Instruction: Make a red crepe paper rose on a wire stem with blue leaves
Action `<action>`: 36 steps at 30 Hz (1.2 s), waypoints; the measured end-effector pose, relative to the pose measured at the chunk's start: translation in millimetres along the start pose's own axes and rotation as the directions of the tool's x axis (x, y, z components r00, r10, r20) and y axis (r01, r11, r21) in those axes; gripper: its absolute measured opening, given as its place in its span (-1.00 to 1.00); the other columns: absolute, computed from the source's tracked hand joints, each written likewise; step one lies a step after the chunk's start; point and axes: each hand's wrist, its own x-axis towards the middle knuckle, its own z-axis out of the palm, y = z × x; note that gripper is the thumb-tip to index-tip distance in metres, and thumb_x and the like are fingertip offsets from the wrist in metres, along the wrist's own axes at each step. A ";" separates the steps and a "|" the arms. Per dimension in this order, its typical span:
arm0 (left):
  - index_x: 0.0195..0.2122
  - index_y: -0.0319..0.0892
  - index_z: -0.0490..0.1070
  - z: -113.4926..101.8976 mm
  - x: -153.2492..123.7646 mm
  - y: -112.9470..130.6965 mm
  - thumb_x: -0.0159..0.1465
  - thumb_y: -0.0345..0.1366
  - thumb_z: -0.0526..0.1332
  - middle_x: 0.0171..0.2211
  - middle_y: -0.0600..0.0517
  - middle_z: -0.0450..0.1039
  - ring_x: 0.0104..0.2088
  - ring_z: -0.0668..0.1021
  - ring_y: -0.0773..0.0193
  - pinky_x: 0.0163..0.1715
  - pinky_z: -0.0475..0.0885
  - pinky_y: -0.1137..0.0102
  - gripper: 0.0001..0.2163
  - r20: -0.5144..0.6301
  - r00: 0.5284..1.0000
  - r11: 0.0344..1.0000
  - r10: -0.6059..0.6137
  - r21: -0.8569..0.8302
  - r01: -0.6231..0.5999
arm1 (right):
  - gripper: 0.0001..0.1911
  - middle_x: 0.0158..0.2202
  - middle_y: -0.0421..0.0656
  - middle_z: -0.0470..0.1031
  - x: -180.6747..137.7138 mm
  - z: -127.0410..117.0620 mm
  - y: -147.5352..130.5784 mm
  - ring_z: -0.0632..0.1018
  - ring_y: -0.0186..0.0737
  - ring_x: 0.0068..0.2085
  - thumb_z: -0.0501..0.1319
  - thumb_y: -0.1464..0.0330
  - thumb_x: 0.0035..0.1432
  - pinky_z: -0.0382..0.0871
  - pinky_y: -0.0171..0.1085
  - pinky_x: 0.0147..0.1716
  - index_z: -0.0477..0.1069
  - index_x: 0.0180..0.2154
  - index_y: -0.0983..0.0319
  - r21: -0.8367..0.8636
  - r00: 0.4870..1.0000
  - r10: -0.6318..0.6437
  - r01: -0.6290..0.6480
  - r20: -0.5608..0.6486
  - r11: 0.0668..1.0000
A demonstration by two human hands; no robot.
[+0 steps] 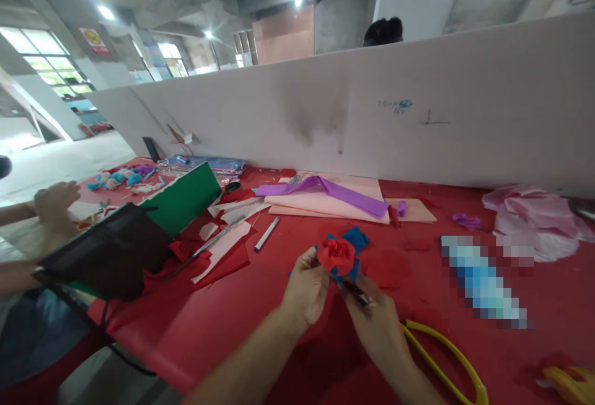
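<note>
A red crepe-paper flower [336, 255] with blue paper [357, 240] around and behind it is held up over the red table. My left hand [307, 290] is closed on its left side, thumb and fingers pinching at the petals. Below the flower, my right hand [379, 315] has its fingers closed near the base. A dark, slim object [357, 293] shows in that hand; its kind is unclear. Beside my right wrist, a large yellow loop [449, 355], like a scissor handle, rests on the table; its other end is hidden.
Purple paper strip [325, 189] lies on pale sheets [297, 203]. A marker [267, 234], scissors [199, 249] and paper scraps lie left. A green board [183, 200] and black bag [111, 250] separate me from a co-worker's hand [58, 200]. Pink plastic [534, 219] lies right; a white partition [242, 113] stands behind.
</note>
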 end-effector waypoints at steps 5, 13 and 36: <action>-0.50 -0.22 0.52 2.5 -3.0 3.5 -0.10 -0.42 0.42 -0.49 0.04 0.54 -0.47 0.51 0.35 -0.40 0.37 0.46 -0.87 0.036 0.999 1.000 0.006 0.014 -0.007 | -0.72 -0.47 -0.09 0.53 -0.6 -0.9 -1.7 0.55 -0.11 -0.37 0.08 0.32 0.12 0.42 -0.27 -0.38 0.52 -0.26 0.28 -0.021 1.000 -0.010 0.010 -0.027 1.000; -0.52 -0.22 0.51 4.3 -3.8 4.1 -0.10 -0.40 0.42 -0.53 0.04 0.52 -0.50 0.48 0.37 -0.44 0.36 0.48 -0.87 0.033 0.999 1.000 0.004 0.029 -0.005 | -0.73 -0.47 -0.12 0.52 -2.5 0.7 -0.8 0.56 -0.10 -0.33 0.10 0.30 0.12 0.43 -0.27 -0.37 0.51 -0.23 0.25 0.016 1.000 0.014 -0.014 -0.020 1.000; -0.40 -0.22 0.52 -29.5 18.8 -5.8 0.02 -0.48 0.14 -0.44 -0.01 0.54 -0.40 0.51 0.25 -0.38 0.34 0.42 -0.82 -0.052 0.952 0.646 0.302 0.745 -0.164 | -0.82 -0.43 -0.11 0.46 -11.1 -11.1 -11.2 0.46 -0.19 -0.42 0.07 0.45 0.24 0.27 -0.24 -0.35 0.46 -0.28 0.24 -0.666 0.883 -0.459 0.403 0.102 0.628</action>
